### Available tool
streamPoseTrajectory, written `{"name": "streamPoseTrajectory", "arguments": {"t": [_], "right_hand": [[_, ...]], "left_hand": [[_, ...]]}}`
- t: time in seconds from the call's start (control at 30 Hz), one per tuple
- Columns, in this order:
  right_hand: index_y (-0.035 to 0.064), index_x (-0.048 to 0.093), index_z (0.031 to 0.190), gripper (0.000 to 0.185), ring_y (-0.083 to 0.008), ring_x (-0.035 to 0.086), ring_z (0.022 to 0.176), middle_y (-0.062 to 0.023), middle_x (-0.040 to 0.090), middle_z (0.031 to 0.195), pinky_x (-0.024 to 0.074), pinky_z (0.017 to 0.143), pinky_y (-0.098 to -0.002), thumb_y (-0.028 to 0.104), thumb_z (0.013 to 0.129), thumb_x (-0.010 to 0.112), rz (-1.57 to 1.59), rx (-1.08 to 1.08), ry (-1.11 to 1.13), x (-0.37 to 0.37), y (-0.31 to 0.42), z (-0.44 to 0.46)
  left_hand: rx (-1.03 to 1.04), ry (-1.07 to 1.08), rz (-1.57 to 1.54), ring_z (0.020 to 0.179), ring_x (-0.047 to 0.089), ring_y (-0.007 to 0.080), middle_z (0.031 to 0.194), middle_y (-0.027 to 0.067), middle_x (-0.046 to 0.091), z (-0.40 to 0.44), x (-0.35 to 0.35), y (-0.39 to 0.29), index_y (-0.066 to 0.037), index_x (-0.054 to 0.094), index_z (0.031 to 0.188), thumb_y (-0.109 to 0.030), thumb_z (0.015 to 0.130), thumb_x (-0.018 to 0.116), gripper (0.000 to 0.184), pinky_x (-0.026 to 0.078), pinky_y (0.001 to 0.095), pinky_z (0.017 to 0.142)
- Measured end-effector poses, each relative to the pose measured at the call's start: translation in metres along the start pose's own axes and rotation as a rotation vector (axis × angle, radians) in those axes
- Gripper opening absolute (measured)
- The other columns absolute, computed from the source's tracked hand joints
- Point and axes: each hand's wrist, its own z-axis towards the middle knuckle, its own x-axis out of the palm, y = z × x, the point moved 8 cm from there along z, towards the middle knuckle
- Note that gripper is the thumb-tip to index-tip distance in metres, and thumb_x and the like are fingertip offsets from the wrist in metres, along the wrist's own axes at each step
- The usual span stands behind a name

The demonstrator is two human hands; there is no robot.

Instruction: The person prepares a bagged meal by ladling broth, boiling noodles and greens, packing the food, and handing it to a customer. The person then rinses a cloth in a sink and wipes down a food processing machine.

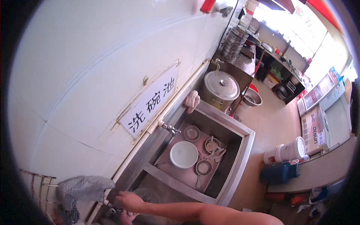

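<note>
Low down, right hand [129,201] beside tap [114,210], fingers' closure unclear, sink divider [180,185] well apart

"洗碗池" on the wall sign [153,102]

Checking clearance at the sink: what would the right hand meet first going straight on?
Probably the pale wall pipe by the tap, just ahead of the right hand; the grey cloth comes next in the picture. Depth is unclear.
</note>
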Motion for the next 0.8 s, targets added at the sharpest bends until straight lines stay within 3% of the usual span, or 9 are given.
{"name": "streamPoseTrajectory", "arguments": {"t": [0.17,0.4,0.47,0.5,0.57,0.63,0.7,0.77,0.8], "right_hand": [[0.0055,0.069,0.123,0.041,-0.0328,0.073,0.083,-0.0164,0.068,0.112,0.0594,0.07,-0.0461,0.014,0.083,0.069,-0.132,-0.309,0.205,0.004,0.079,-0.001],[0.0097,0.077,0.07,0.018,-0.0276,0.074,0.09,-0.005,0.074,0.082,0.0583,0.072,-0.0425,0.023,0.081,0.073,-0.662,-0.621,0.174,0.051,0.127,0.027],[0.0085,0.08,0.094,0.023,-0.0276,0.073,0.1,-0.0055,0.076,0.096,0.0577,0.082,-0.0421,0.027,0.084,0.073,-0.442,-0.176,0.352,0.048,0.112,0.042],[0.0085,0.08,0.094,0.023,-0.0276,0.073,0.1,-0.0055,0.076,0.096,0.0577,0.082,-0.0421,0.027,0.084,0.073,-0.449,-0.186,0.353,0.03,0.116,0.034],[0.0086,0.07,0.13,0.047,-0.0286,0.071,0.107,-0.0095,0.071,0.118,0.0581,0.083,-0.0414,0.029,0.088,0.069,-0.407,-0.202,0.084,-0.032,0.116,0.002],[0.01,0.054,0.145,0.056,-0.0298,0.07,0.106,-0.0135,0.062,0.132,0.0599,0.079,-0.0411,0.029,0.092,0.064,-0.356,-0.563,-0.318,-0.052,0.102,-0.052],[0.0117,0.059,0.135,0.048,-0.0325,0.065,0.115,-0.0126,0.058,0.14,0.0552,0.086,-0.0479,0.041,0.098,0.063,-0.318,-0.699,-0.218,-0.069,0.104,-0.115],[0.0135,0.063,0.126,0.046,-0.0353,0.059,0.124,-0.0117,0.055,0.148,0.0505,0.093,-0.0548,0.054,0.104,0.062,-0.28,-0.82,-0.134,-0.062,0.1,-0.147],[0.0188,0.05,0.14,0.055,-0.0368,0.05,0.134,-0.0116,0.045,0.157,0.0489,0.096,-0.0592,0.056,0.102,0.064,-0.286,-0.807,-0.018,-0.032,0.084,-0.153]], "left_hand": [[-0.028,0.012,-0.021,0.071,0.055,0.0202,0.092,0.0071,0.062,-0.028,0.022,-0.003,-0.009,0.064,0.111,-0.026,0.102,0.059,0.021,0.051,0.0342,0.071],[-0.042,-0.013,0.0,0.067,0.052,0.0205,0.09,0.0073,0.06,-0.095,0.028,-0.024,-0.007,0.063,0.113,-0.022,0.105,0.058,0.017,0.05,0.0319,0.069],[-0.057,-0.026,-0.007,0.066,0.051,0.0206,0.09,0.0073,0.06,-0.115,0.024,-0.023,-0.007,0.063,0.114,-0.02,0.105,0.058,0.016,0.05,0.0312,0.069],[-0.063,-0.031,-0.017,0.066,0.051,0.0206,0.089,0.0074,0.06,-0.125,0.021,-0.023,-0.007,0.063,0.114,-0.019,0.106,0.058,0.016,0.05,0.0308,0.068],[-0.077,-0.036,-0.038,0.065,0.05,0.0207,0.089,0.0074,0.059,-0.143,0.018,-0.022,-0.006,0.062,0.115,-0.018,0.106,0.058,0.015,0.05,0.0302,0.068],[-0.14,0.03,-0.016,0.061,0.046,0.0182,0.085,0.0054,0.055,-0.2,0.025,-0.027,-0.007,0.061,0.111,-0.018,0.108,0.058,0.012,0.046,0.0285,0.062],[-0.425,0.122,-0.135,0.055,0.037,0.0124,0.078,-0.0002,0.043,-0.194,0.011,-0.008,-0.011,0.058,0.104,-0.016,0.106,0.063,0.007,0.033,0.0267,0.047],[-0.363,0.289,0.086,0.056,0.036,0.0125,0.076,-0.0004,0.042,-0.21,0.028,-0.005,-0.013,0.06,0.105,-0.015,0.105,0.064,0.004,0.034,0.0267,0.048],[-0.276,0.45,0.3,0.056,0.036,0.0127,0.075,-0.0006,0.042,-0.218,0.044,-0.009,-0.015,0.061,0.105,-0.014,0.105,0.065,0.004,0.035,0.0268,0.048]]}}
